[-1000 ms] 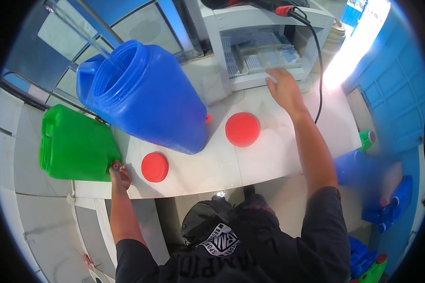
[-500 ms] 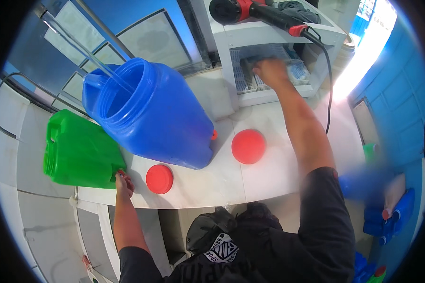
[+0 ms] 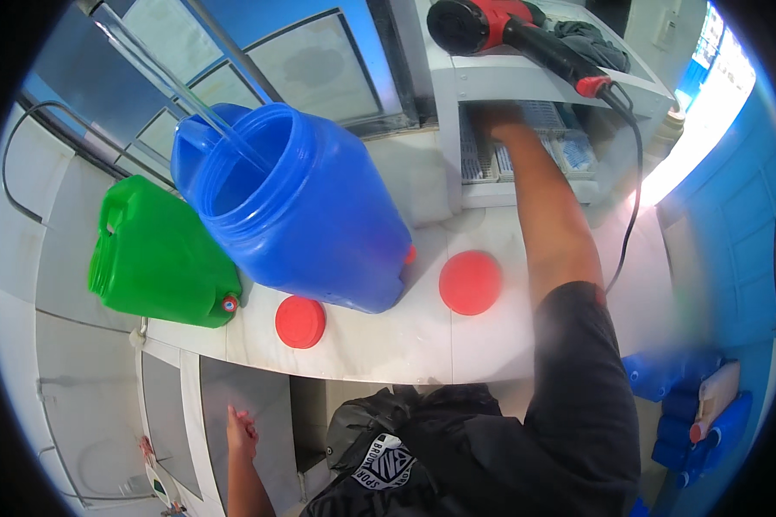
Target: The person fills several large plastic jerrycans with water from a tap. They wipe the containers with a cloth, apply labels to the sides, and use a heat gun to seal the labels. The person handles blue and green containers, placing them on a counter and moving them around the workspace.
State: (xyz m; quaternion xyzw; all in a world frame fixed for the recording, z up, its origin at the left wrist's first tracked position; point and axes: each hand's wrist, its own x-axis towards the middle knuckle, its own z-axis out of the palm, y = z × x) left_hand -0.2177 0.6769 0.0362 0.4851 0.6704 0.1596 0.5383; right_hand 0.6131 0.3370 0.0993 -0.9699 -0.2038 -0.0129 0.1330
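Note:
My right hand reaches into the white open-fronted cabinet, among trays of small items; its fingers are hidden in shadow. My left hand is low below the counter edge, fingers curled; what they hold, if anything, is unclear. On the counter stand a large uncapped blue jerrycan, with a clear tube reaching into its mouth, and a green jerrycan with a small red-ringed spout. Two red lids lie flat, one left, one right.
A black-and-red corded power tool and dark cloth lie atop the cabinet, its cord hanging beside my right arm. Several containers stand at the lower right by a blue wall. A bent metal pipe is at left.
My left hand has left the green jerrycan's spout and dropped below the counter. My right hand has moved from the cabinet's front edge deeper inside it. The view has shifted slightly.

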